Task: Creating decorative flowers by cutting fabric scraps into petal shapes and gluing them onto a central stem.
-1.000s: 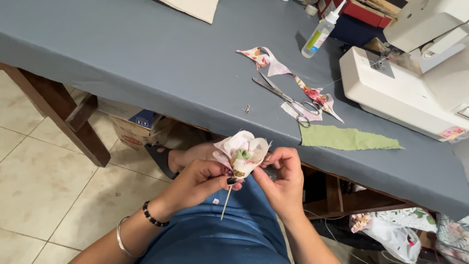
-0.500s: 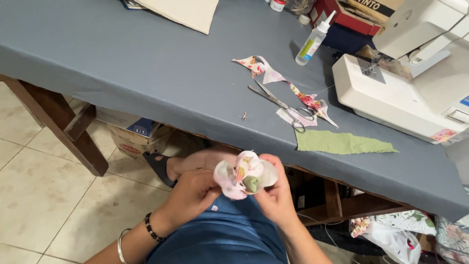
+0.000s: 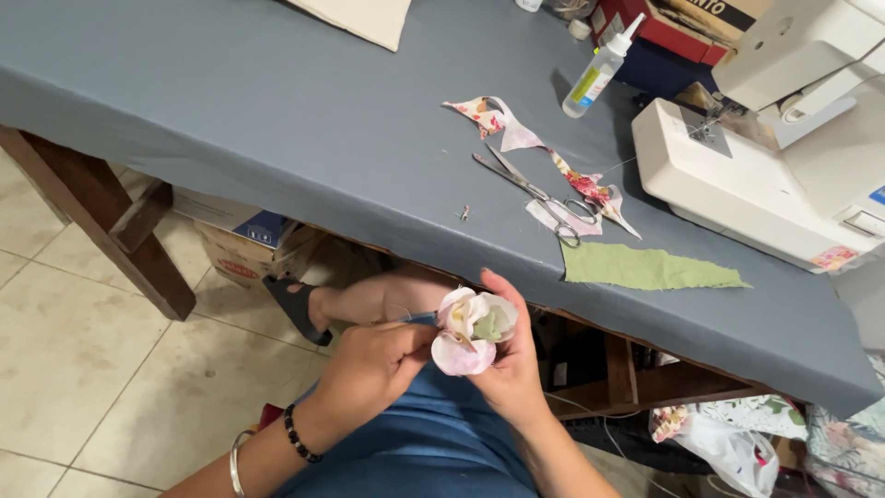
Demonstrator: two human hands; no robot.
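scissors (image 3: 530,189), glue bottle (image 3: 599,69), sewing machine (image 3: 765,175), green cloth (image 3: 645,269).

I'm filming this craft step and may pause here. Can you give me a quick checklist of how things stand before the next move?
1. Fabric flower held by both hands: ok.
2. Right hand cupping the flower from behind: ok.
3. Left hand pinching at the flower's base: ok.
4. Needle or thread in the left hand's grip: cannot tell.
5. Scissors lying on the table, clear of the hands: ok.
6. Green fabric piece lying flat near the table edge: ok.
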